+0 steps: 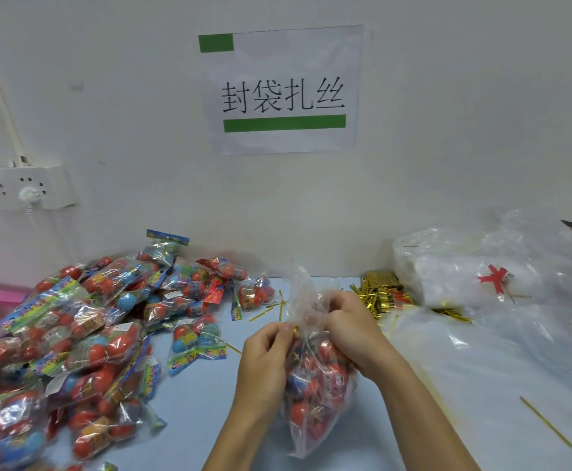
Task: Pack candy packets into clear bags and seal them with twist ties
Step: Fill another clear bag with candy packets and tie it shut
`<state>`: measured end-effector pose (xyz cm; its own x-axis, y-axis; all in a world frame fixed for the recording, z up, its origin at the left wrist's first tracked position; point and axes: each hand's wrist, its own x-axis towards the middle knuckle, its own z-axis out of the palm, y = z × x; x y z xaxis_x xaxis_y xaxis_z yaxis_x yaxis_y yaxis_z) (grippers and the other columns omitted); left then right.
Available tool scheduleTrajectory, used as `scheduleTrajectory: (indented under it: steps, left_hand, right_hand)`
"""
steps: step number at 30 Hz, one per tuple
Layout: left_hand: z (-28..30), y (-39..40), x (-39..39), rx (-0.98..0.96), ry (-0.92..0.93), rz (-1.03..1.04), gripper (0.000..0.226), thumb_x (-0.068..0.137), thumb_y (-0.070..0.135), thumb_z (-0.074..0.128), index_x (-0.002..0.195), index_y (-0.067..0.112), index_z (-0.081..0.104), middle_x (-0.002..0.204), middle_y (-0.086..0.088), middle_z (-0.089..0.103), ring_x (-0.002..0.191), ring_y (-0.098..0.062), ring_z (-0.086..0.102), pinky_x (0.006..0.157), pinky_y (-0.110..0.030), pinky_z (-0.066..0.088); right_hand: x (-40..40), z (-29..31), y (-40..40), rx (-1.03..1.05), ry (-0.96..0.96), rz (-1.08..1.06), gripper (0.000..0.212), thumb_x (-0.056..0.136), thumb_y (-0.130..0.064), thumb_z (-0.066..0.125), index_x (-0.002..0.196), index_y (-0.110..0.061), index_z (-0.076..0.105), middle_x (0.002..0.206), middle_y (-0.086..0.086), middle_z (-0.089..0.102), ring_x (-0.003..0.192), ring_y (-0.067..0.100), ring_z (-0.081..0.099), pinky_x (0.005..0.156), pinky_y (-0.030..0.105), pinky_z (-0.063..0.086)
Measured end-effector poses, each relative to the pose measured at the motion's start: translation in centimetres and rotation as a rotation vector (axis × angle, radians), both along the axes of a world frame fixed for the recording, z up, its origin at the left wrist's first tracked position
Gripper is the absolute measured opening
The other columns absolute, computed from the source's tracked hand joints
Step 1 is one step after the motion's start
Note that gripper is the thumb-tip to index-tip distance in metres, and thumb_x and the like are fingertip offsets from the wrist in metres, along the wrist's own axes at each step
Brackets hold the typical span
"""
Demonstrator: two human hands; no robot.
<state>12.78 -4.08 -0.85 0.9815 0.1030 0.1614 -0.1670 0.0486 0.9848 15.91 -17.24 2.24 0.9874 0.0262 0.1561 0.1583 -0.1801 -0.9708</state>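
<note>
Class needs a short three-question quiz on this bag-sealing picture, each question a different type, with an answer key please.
1. True or false: both hands grip the neck of the clear bag.
2. Which side of the table holds the candy pile? A) the person's left B) the person's right
3. Fill in: the left hand pinches a gold ____ at the bag's neck.

Key: 1 true; the right hand grips it too. 2 A. 3 twist tie.

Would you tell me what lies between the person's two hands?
In the head view, the clear bag's gathered neck and a gold twist tie lie between the left hand and right hand.
</note>
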Motion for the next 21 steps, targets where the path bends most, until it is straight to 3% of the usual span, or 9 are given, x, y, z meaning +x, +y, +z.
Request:
scheduleTrajectory:
  steps: [2, 4, 8, 10, 14, 17, 19, 21]
  left_hand:
    - [-0.1, -0.4, -0.2, -0.032, -0.08, 0.048, 0.012, 0.096, 0.02, 0.06, 0.093, 0.013, 0.069, 0.092, -0.008, 0.071, 0.084, -0.013, 0.066, 0.074, -0.025, 0.053]
    - [-0.4, -0.8, -0.4, -0.042, -0.082, 0.088, 0.014, 0.092, 0.029, 0.062, 0.103, 0.02, 0.064, 0.104, -0.001, 0.069, 0.095, -0.009, 0.065, 0.079, -0.021, 0.052]
    - [-0.6, -1.4, -0.5, -0.421, 0.092, -0.124, 0.034, 0.097, 0.038, 0.055, 0.128, 0.025, 0.057, 0.118, -0.001, 0.07, 0.106, -0.025, 0.069, 0.088, -0.05, 0.054]
    - [-0.4, -2.0, -0.6, -0.501, 0.106, -0.2, 0.046, 0.09, 0.048, 0.053, 0.134, 0.033, 0.055, 0.124, -0.003, 0.068, 0.107, -0.034, 0.065, 0.09, -0.055, 0.05]
    - [-0.2, -3.6, -0.8, -0.371, 0.075, -0.062, 0.023, 0.094, 0.035, 0.058, 0.115, 0.044, 0.059, 0.114, 0.004, 0.066, 0.093, -0.025, 0.064, 0.073, -0.044, 0.053]
    - [0.2, -3.9, -0.8, -0.258, 0.11, 0.025, 0.018, 0.093, 0.037, 0.063, 0.109, 0.031, 0.059, 0.107, -0.007, 0.066, 0.084, -0.031, 0.064, 0.071, -0.045, 0.053]
    - [0.9, -4.3, -1.1, -0.139, 0.076, -0.022, 0.016, 0.093, 0.042, 0.062, 0.096, 0.026, 0.064, 0.09, -0.011, 0.069, 0.075, -0.03, 0.062, 0.066, -0.04, 0.051]
    - [1.8, -5.1, -1.4, -0.036, 0.045, -0.112, 0.027, 0.092, 0.046, 0.061, 0.078, 0.024, 0.068, 0.066, -0.009, 0.066, 0.058, -0.025, 0.06, 0.056, -0.033, 0.049]
  right_hand:
    - [0.0, 0.3, -0.5, 0.053, -0.032, -0.091, 0.033, 0.086, 0.005, 0.062, 0.057, -0.007, 0.051, 0.063, 0.004, 0.052, 0.065, 0.019, 0.053, 0.064, 0.033, 0.044]
    - [-0.1, 0.9, -1.1, 0.142, -0.048, -0.179, 0.038, 0.088, 0.003, 0.062, 0.057, -0.014, 0.049, 0.061, 0.001, 0.047, 0.065, 0.018, 0.05, 0.063, 0.031, 0.041]
    - [0.1, 1.8, -2.5, 0.298, -0.078, -0.401, 0.041, 0.091, 0.0, 0.058, 0.057, -0.02, 0.045, 0.054, -0.012, 0.047, 0.063, 0.014, 0.048, 0.06, 0.028, 0.039]
    - [-0.4, 2.1, -2.7, 0.3, -0.075, -0.463, 0.039, 0.094, -0.009, 0.057, 0.059, -0.023, 0.047, 0.059, -0.012, 0.049, 0.065, 0.012, 0.048, 0.064, 0.027, 0.041]
    - [-2.5, 1.9, -3.3, 0.128, -0.042, -0.256, 0.028, 0.087, -0.007, 0.054, 0.067, -0.027, 0.052, 0.071, -0.013, 0.054, 0.071, 0.009, 0.053, 0.067, 0.022, 0.044]
    - [-4.8, 1.8, -5.3, -0.057, -0.012, -0.126, 0.008, 0.086, -0.023, 0.061, 0.094, -0.025, 0.059, 0.09, -0.012, 0.061, 0.083, 0.006, 0.059, 0.074, 0.021, 0.049]
    - [-6.3, 1.8, -7.4, -0.121, 0.013, -0.043, 0.025, 0.083, -0.033, 0.07, 0.103, -0.027, 0.058, 0.091, -0.019, 0.06, 0.078, -0.006, 0.058, 0.066, 0.01, 0.047]
    - [-7.7, 1.8, -9.2, -0.178, 0.035, 0.023, 0.029, 0.08, -0.041, 0.077, 0.099, -0.036, 0.056, 0.088, -0.028, 0.059, 0.075, -0.013, 0.06, 0.062, 0.007, 0.046]
